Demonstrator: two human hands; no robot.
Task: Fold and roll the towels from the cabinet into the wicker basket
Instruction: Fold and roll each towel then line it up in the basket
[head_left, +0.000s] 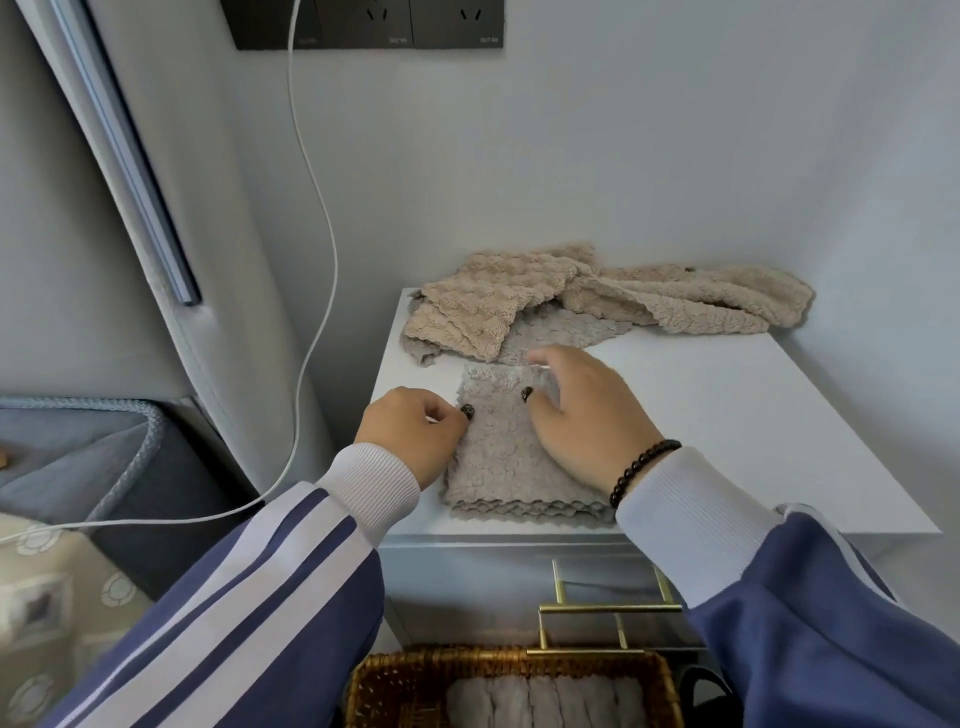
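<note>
A grey fluffy towel (498, 457), folded into a narrow strip, lies on the white cabinet top (727, 415) near its front edge. My left hand (410, 436) pinches the towel's left edge with curled fingers. My right hand (582, 415) rests flat on the towel's upper right part, fingers spread. Behind them a loose heap of beige towels (597, 296) lies over another grey one at the back of the cabinet. The wicker basket (395, 686) stands below the cabinet front, with several rolled grey towels (545, 701) inside.
Brass drawer handles (608, 608) stick out from the cabinet front above the basket. A white cable (317, 322) hangs from the wall sockets (363, 23) down to the left. A padded grey headboard (130, 208) and bed lie at the left.
</note>
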